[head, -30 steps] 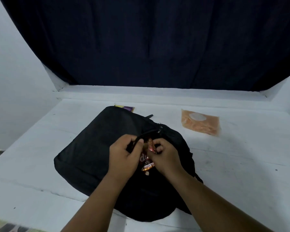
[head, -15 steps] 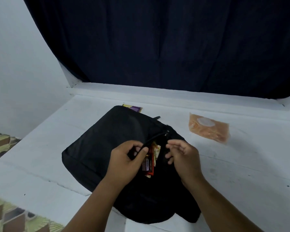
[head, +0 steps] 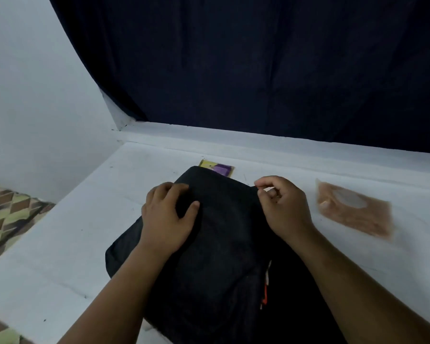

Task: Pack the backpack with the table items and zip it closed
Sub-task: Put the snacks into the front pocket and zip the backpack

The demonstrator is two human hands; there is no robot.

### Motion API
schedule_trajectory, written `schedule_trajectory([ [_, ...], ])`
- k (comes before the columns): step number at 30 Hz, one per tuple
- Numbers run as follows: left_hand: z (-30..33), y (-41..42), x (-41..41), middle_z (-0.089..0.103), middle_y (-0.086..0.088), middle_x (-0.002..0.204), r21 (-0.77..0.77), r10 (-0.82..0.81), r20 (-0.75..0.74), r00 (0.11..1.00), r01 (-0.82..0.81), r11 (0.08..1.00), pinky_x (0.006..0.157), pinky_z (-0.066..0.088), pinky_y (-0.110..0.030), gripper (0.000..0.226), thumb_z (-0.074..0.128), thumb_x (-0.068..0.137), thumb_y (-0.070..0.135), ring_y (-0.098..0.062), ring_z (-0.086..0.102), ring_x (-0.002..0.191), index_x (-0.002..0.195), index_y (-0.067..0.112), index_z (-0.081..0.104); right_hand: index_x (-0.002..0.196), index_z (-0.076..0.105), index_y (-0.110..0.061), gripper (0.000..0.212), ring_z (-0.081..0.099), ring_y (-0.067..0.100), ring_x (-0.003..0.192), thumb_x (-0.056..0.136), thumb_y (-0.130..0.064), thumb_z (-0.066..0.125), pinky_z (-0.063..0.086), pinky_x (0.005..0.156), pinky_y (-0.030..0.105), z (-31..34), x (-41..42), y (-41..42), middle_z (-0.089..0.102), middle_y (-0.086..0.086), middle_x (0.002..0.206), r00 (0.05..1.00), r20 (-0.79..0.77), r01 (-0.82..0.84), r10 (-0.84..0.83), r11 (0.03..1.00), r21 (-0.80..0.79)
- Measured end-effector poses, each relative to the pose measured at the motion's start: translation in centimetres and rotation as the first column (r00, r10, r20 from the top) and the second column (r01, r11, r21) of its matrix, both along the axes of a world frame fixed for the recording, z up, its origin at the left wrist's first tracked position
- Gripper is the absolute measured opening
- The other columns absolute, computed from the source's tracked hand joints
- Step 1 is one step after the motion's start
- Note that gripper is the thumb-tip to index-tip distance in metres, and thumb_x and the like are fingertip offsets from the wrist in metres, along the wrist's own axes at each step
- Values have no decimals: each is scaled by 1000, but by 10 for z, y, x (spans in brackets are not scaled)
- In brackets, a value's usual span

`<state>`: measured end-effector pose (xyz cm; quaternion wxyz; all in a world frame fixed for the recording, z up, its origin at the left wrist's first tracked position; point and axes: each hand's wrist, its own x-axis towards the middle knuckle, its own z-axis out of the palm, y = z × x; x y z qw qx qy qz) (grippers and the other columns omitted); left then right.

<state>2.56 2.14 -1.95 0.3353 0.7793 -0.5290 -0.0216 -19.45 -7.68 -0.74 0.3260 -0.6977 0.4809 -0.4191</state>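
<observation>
Lying flat on a white table (head: pixel 72 232) is a black backpack (head: pixel 216 256), filling the middle of the view with its far end pointing away from the person. The left hand (head: pixel 168 219) is resting on the bag's far left part, fingers loosely bent over the fabric and thumb spread to the right, pressing down rather than gripping. The right hand (head: pixel 281 207) is sitting at the bag's far right edge, thumb and forefinger pressed together in a pinch on something small and dark there; whether it is a zip pull is too small to tell. A sliver of orange and white wrapper (head: pixel 265 286) is showing through a gap along the bag's right side, nearer the person. A yellow and purple packet (head: pixel 219 168) is peeking out just behind the bag. An orange-brown pouch (head: pixel 355 212) is lying on the table to the right, apart from the bag. A dark curtain (head: pixel 258 65) is hanging behind the table.
</observation>
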Motion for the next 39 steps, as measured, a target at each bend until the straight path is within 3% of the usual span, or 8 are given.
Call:
schedule_trajectory([
  [2,-15,-12,11,38,7,148,214,45,8,999,-45,976,113,26,-49,66,35,86,69,-19,27,141,145,38,39,101,70,-27,22,59,-2,81,90,-10,61,41,66,0,2,26,-25,67,-16,101,998,-59,-32,33,999,9],
  [5,-39,-15,9,23,1,160,219,43,-5,999,-41,975,118,16,-51,77,16,87,72,-23,17,148,154,36,19,108,67,-26,21,59,5,82,92,-14,61,43,72,7,-1,67,-69,63,-12,108,978,-188,-85,96,994,65],
  [13,-46,-21,14,18,1,161,185,16,-40,999,-8,983,118,14,-53,73,18,90,68,-23,11,150,155,33,19,141,48,-25,57,48,22,128,87,-26,66,39,108,35,-52,143,-158,48,-3,145,773,-528,-245,351,933,262],
  [18,-51,-27,13,24,-5,159,190,14,-48,999,-4,982,116,16,-55,71,27,91,63,-28,15,149,153,29,28,151,30,-32,70,40,32,130,91,-48,61,38,105,45,-79,151,-166,41,2,148,599,-725,-168,338,939,300],
  [27,-54,-32,9,29,-7,157,174,32,-58,998,-22,985,115,17,-58,69,33,89,60,-31,20,147,149,27,32,98,75,-21,27,55,26,103,87,-44,67,45,92,39,-80,139,-155,57,5,104,677,-729,-45,102,994,97],
  [33,-51,-26,8,26,-5,156,165,24,-49,999,-15,986,116,16,-56,69,29,90,61,-29,18,147,151,28,29,100,64,-17,26,68,7,73,98,-41,55,50,66,29,-51,119,-121,71,-1,90,996,-41,86,-78,973,214],
  [36,-49,-27,9,22,-3,158,172,20,-60,998,-10,985,118,12,-53,70,24,90,63,-27,15,147,152,30,24,114,60,-16,24,73,15,77,105,-32,45,58,68,33,-22,97,-85,73,0,99,942,307,58,-138,965,256],
  [39,-47,-26,8,22,-3,160,179,30,-46,998,-21,984,117,11,-51,74,20,88,66,-27,14,148,154,31,22,114,59,-11,26,74,31,87,107,-28,41,57,77,42,-6,60,-43,74,10,107,741,614,-27,-271,902,430],
])
